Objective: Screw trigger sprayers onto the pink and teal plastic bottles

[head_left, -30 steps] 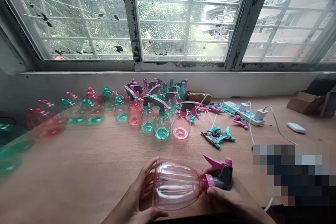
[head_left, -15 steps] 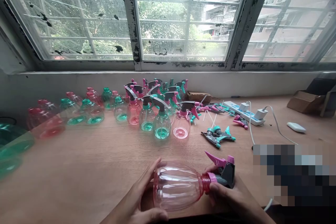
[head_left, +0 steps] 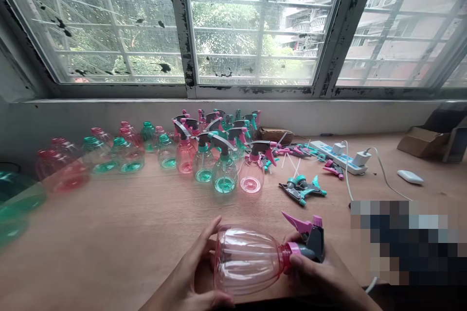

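A clear pink spray bottle (head_left: pixel 246 260) lies on its side just above the near edge of the wooden table (head_left: pixel 120 233). My left hand (head_left: pixel 193 272) cups its round base, fingers wrapped around it. My right hand (head_left: pixel 317 277) grips the neck end, where a grey spray head (head_left: pixel 314 243) with a pink trigger and pink collar sits on the bottle.
Assembled pink and teal spray bottles (head_left: pixel 219 155) stand grouped mid-table. Capless bottles (head_left: pixel 109 155) line the left. Loose spray heads (head_left: pixel 302 189) lie to the right, near a power strip (head_left: pixel 339 155), a white device (head_left: pixel 410 176) and cardboard boxes (head_left: pixel 423 141). A window runs behind.
The bottle has shifted a little in my hands, and the spray head has turned slightly on its neck. Both hands have stayed on it.
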A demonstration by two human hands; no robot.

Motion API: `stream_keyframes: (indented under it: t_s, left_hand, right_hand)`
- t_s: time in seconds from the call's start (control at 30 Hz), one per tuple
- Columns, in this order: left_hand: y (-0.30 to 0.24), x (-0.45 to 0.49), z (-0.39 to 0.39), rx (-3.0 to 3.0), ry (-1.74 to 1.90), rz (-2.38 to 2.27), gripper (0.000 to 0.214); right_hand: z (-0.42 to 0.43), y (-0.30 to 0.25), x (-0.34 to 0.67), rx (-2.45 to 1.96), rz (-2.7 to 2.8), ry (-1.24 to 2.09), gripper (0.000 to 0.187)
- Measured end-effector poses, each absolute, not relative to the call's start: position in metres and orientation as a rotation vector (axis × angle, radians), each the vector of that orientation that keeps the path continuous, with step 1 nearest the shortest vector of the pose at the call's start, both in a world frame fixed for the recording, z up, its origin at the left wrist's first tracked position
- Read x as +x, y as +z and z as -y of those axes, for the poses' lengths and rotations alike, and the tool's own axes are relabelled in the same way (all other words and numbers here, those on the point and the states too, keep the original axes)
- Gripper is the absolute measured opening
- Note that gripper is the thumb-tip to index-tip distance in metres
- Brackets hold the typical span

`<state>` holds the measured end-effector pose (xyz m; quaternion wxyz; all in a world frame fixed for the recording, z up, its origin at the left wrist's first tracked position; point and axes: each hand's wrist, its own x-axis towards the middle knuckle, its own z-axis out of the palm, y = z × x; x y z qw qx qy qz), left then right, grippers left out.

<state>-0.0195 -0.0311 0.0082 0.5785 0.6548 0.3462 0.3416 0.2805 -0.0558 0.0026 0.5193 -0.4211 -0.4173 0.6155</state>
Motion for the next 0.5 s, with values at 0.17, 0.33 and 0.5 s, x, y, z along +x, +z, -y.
stream_keyframes:
  t_s: [0.17, 0.33, 0.5]
  left_hand:
    - [0.009, -0.020, 0.030, 1.509, 0.766, -0.798, 0.105]
    - [0.019, -0.020, 0.033, 1.495, 0.741, -0.818, 0.103]
    - [0.014, -0.020, 0.032, 1.577, 0.741, -0.813, 0.103]
  right_hand:
    - [0.055, 0.000, 0.280, -0.999, 0.970, 1.495, 0.044]
    - [0.054, -0.001, 0.281, -0.993, 0.993, 1.480, 0.043]
    - [0.054, -0.003, 0.283, -0.988, 1.000, 1.439, 0.042]
